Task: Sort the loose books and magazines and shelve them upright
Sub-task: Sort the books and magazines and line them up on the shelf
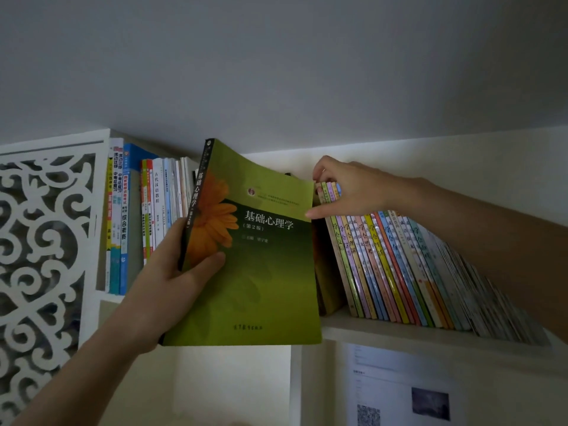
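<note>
1. Head view, far left: a white cut-out panel (46,241) closes off the end of the shelf (384,332). Just beside it a group of books (144,216) already stands upright in that compartment.

2. The left hand (166,281) grips a green book (255,250) by its spine near the lower corner, thumb on the front cover, fingers wrapped behind. The book is held upright in front of the gap in the middle of the shelf, not yet resting on the board.

3. The right hand (347,189) sits on top of the leaning row of thin books (415,265), fingers curled over the tops of the leftmost few and thumb pressed to their spines, seemingly pushing them aside (the gap itself is dark, so its width is hard to judge).

4. Step in hand, as I read it: shelving the green book. The next move calls for holding the thin row back, then sliding the book spine-out into the gap.

5. Below the shelf, a sheet with a printed code (399,404) hangs on the wall.
</note>
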### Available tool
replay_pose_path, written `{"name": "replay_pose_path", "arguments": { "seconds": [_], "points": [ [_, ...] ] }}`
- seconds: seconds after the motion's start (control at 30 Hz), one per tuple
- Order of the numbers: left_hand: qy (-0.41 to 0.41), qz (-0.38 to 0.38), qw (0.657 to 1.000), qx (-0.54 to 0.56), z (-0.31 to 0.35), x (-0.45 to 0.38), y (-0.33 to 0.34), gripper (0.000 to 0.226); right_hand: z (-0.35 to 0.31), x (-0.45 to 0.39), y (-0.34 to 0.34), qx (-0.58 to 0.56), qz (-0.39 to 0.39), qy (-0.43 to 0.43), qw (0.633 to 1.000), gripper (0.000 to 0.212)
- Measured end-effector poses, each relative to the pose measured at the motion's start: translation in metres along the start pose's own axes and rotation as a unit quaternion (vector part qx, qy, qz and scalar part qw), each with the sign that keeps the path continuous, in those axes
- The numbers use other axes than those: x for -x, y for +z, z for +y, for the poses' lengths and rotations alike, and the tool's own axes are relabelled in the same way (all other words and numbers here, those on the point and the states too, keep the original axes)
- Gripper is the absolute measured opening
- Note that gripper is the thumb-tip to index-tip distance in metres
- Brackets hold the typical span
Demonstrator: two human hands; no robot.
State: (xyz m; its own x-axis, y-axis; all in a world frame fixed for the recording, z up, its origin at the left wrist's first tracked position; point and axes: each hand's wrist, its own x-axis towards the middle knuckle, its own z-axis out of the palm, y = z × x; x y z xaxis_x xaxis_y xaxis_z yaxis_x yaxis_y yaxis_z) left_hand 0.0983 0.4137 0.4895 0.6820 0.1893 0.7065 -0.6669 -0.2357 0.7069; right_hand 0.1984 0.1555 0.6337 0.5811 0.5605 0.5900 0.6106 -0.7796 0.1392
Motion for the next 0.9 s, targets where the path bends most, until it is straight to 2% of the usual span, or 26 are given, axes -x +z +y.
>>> {"name": "replay_pose_path", "arguments": {
  "seconds": [0.23, 0.3, 0.43, 0.63, 0.73, 0.9],
  "points": [
    [-0.031, -0.007, 0.997, 0.066, 0.015, -0.010, 0.019, 0.036, 0.003, 0.000, -0.002, -0.052, 0.031, -0.014, 0.998, 0.061],
    [-0.022, 0.011, 0.999, 0.040, 0.018, -0.005, 0.029, 0.034, 0.002, 0.001, -0.002, -0.052, 0.043, -0.012, 0.998, 0.064],
    [0.053, 0.051, 0.993, -0.091, 0.026, 0.018, 0.043, 0.038, 0.002, 0.005, 0.003, -0.008, 0.069, -0.006, 0.998, 0.064],
    [0.042, 0.055, 0.997, -0.046, 0.024, 0.016, 0.047, 0.031, 0.001, 0.007, 0.006, 0.006, 0.109, -0.008, 0.994, 0.044],
    [0.053, 0.038, 0.996, -0.062, 0.017, 0.001, 0.062, 0.030, 0.003, 0.004, 0.010, 0.033, 0.130, -0.022, 0.991, 0.031],
    [0.079, 0.059, 0.991, -0.093, 0.000, -0.014, 0.097, 0.033, 0.005, 0.003, 0.017, 0.070, 0.178, -0.034, 0.981, 0.037]
  ]
}}
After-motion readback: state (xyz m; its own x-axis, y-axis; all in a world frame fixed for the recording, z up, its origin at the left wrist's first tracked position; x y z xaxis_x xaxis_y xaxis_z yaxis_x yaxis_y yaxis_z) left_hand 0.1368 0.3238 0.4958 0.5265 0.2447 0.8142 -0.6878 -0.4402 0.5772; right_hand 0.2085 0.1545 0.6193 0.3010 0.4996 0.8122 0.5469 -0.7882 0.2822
